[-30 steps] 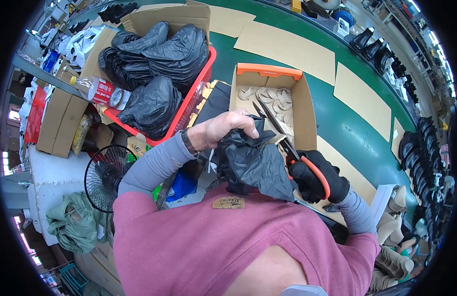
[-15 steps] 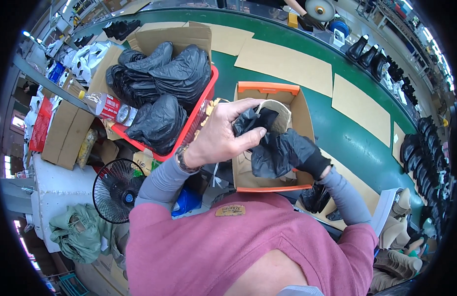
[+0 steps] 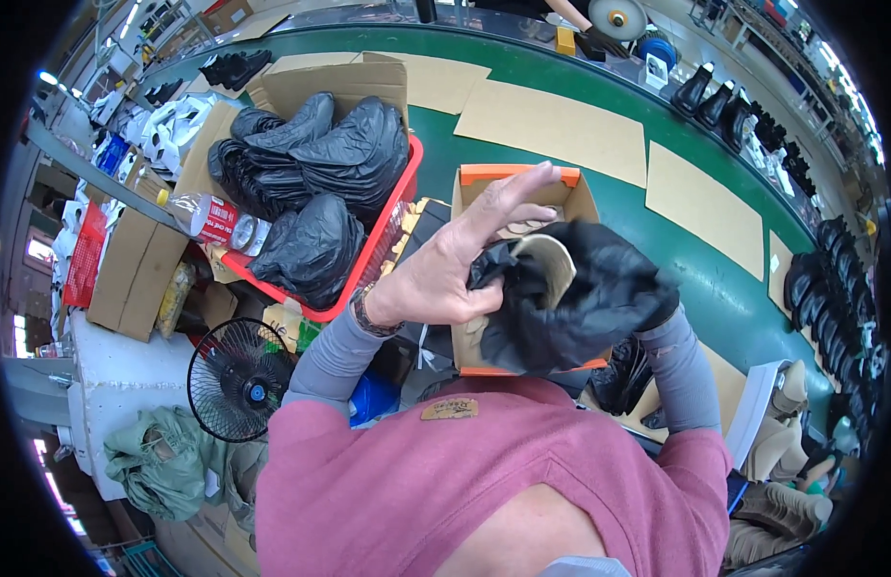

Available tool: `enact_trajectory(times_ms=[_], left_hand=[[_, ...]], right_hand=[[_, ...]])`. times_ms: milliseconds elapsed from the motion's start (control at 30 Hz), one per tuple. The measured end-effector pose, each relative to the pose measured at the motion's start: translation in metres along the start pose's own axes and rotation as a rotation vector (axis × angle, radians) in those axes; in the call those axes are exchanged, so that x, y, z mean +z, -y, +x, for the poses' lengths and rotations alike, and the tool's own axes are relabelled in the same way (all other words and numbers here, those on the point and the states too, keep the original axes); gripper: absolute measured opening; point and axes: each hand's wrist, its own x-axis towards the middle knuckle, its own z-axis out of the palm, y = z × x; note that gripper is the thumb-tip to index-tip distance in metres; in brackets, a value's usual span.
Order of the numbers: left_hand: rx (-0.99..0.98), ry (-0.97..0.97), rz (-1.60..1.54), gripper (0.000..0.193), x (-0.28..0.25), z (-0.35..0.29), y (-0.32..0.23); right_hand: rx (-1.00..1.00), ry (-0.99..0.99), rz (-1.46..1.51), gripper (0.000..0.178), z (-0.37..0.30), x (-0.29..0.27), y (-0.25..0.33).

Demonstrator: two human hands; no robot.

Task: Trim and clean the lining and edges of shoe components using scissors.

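Observation:
Over the open shoe box (image 3: 585, 200), a thin black bag (image 3: 532, 332) hangs between my hands, its right part smeared by motion. A beige curved piece (image 3: 559, 264) shows in its opening. My left hand (image 3: 440, 274), bare, pinches the bag's left edge with thumb and lower fingers, while other fingers stretch up and away. On the bag's right side is my right hand (image 3: 662, 313), in a black glove; its fingers are hidden by the bag and blurred. The box has an orange rim and beige pieces inside.
Left of the box stands a red basket (image 3: 399, 216) holding several black plastic-wrapped bundles (image 3: 354, 144) and a plastic bottle (image 3: 219, 219). Cardboard sheets (image 3: 551, 120) lie along the green table (image 3: 700, 245). A black fan (image 3: 238, 380) is by my left elbow. Black boots (image 3: 693, 89) line the far side.
My right hand has moved right, spreading the black bag wider. The beige piece sits lower and tilted differently. Some fingers of my left hand have lifted and straightened.

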Motion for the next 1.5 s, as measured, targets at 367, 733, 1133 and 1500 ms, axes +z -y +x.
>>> enact_trajectory(times_ms=[367,733,1133,1500], left_hand=[[-0.053,-0.104,0.300,0.102,0.011,-0.003,0.001],[-0.158,-0.489,-0.258,0.063,0.012,-0.005,0.009],[-0.037,-0.413,-0.910,0.029,0.024,0.004,0.028],[-0.179,-0.399,-0.988,0.034,0.018,0.007,0.018]], right_hand=[[-0.034,-0.527,-0.197,0.016,0.002,0.016,0.055],[-0.294,-0.755,-0.050,0.059,-0.023,-0.011,0.050],[-0.360,-0.504,-1.131,0.046,0.004,0.020,0.000],[-0.535,-0.465,-1.473,0.066,0.011,0.028,0.015]])
